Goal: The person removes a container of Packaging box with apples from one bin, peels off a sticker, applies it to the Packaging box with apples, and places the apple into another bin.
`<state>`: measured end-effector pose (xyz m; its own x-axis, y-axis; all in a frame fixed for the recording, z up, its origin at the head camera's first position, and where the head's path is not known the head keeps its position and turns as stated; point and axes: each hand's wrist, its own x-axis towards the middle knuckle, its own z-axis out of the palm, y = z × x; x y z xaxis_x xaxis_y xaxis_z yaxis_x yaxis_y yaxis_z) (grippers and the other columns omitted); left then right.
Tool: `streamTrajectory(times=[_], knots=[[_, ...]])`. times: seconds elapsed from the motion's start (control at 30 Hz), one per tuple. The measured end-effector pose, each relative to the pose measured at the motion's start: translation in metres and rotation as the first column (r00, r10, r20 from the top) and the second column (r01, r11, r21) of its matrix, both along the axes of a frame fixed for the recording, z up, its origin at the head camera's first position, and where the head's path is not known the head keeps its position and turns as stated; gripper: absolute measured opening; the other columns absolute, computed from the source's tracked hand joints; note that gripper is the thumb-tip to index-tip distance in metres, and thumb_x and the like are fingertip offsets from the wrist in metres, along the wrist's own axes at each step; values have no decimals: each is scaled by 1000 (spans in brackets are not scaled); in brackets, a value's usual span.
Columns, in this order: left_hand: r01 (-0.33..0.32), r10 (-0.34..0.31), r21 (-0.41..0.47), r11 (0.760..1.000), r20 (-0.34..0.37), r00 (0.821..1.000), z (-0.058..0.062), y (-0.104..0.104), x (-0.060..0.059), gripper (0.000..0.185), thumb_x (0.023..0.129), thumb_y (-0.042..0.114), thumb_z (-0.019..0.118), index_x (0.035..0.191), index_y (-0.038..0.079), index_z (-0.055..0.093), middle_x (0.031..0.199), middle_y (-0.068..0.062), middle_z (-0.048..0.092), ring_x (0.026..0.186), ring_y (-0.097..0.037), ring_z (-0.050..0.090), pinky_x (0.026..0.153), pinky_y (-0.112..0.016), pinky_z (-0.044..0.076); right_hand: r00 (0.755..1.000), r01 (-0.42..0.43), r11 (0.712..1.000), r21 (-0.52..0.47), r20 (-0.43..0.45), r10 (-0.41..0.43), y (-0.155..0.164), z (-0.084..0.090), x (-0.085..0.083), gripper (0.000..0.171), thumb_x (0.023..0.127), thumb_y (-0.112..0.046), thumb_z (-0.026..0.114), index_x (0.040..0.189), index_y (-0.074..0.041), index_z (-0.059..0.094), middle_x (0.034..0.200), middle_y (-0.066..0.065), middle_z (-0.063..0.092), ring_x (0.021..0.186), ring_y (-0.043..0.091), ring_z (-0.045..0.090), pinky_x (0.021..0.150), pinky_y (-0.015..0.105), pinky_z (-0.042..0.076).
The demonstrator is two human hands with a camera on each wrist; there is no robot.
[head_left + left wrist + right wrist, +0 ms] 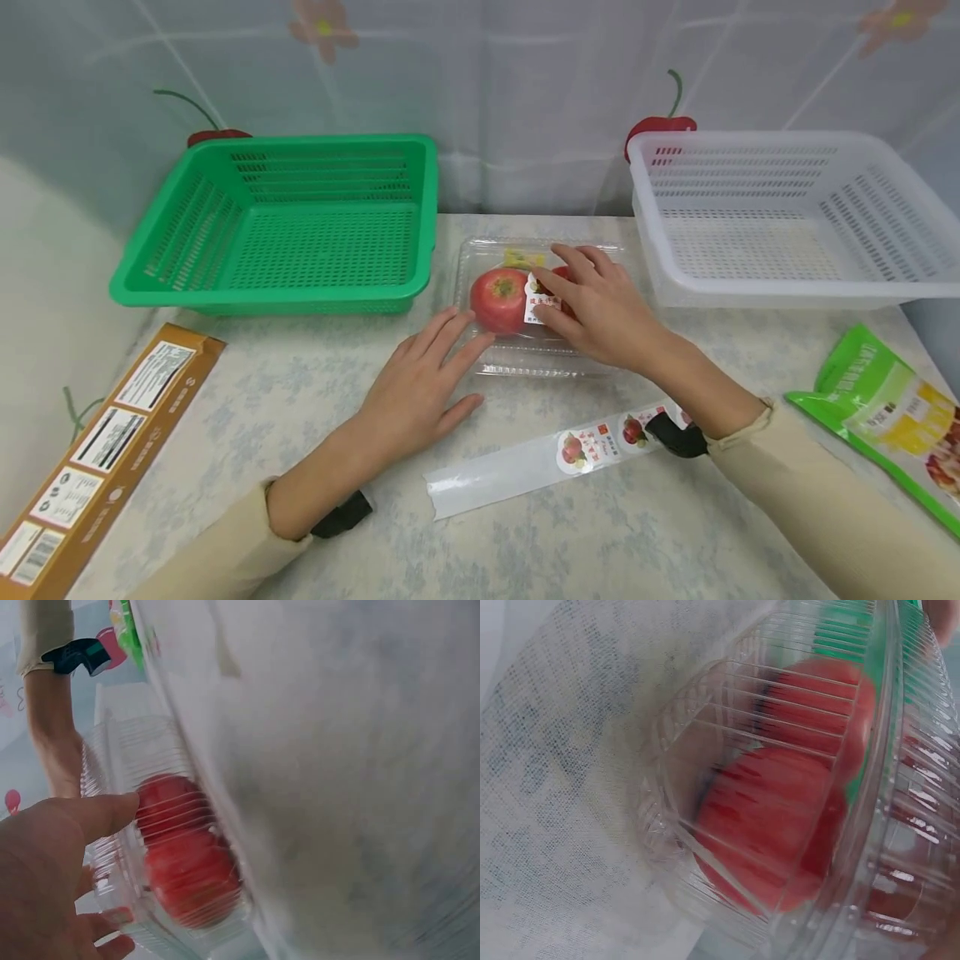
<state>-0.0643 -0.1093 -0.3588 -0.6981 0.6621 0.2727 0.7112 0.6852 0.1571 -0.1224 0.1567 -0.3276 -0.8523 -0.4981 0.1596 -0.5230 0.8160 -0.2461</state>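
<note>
A clear plastic clamshell box lies closed on the table, with red apples inside; two apples show through its ribbed side in the right wrist view. On the lid is a white label with a fruit print. My right hand is over the lid's right part, its thumb and fingertips on the label, partly covering it and the right apple. My left hand lies at the box's left front corner, fingers extended and fingertips at its edge. Something small and yellow shows at the back of the box.
A strip of label backing with fruit stickers lies in front of the box. Behind stand a green basket on the left and a white basket on the right. A long brown carton lies far left, a green food bag far right.
</note>
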Motion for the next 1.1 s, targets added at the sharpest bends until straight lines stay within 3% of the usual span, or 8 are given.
streamTrajectory(times=[0.17, 0.37, 0.63, 1.1], knots=[[-35, 30, -83, 996, -65, 997, 9, 8, -3, 69, 84, 41, 75, 144, 20, 48, 138, -12, 46, 131, -33, 36, 103, -57, 34, 999, -2, 1000, 13, 35, 2, 1, 1, 1, 55, 94, -38, 66, 141, -11, 56, 151, 21, 35, 135, 41, 29, 101, 62, 32], [-85, 74, -194, 977, -62, 995, 18, 33, -11, 77, 80, 45, 78, 148, 29, 44, 136, -17, 39, 133, -36, 28, 109, -65, 20, 999, 19, 1000, 19, 45, -20, 2, -1, 1, 57, 95, -40, 64, 142, -11, 54, 153, 20, 33, 137, 41, 28, 103, 62, 30], [-36, 38, -108, 994, 11, 999, 15, 41, -16, 67, 82, 36, 80, 141, 21, 51, 141, -24, 36, 137, -43, 26, 107, -53, 33, 998, -2, 999, 49, 56, 0, 0, 1, 4, 57, 96, -37, 63, 144, -9, 51, 154, 21, 30, 138, 42, 26, 105, 63, 27], [2, -3, -75, 997, -2, 1000, 8, 34, -22, 66, 80, 33, 82, 138, 21, 53, 138, -18, 41, 136, -38, 30, 108, -50, 36, 980, -72, 997, -20, 184, 75, 11, 7, 3, 55, 97, -20, 58, 148, -6, 45, 159, 21, 22, 143, 40, 16, 112, 63, 14]])
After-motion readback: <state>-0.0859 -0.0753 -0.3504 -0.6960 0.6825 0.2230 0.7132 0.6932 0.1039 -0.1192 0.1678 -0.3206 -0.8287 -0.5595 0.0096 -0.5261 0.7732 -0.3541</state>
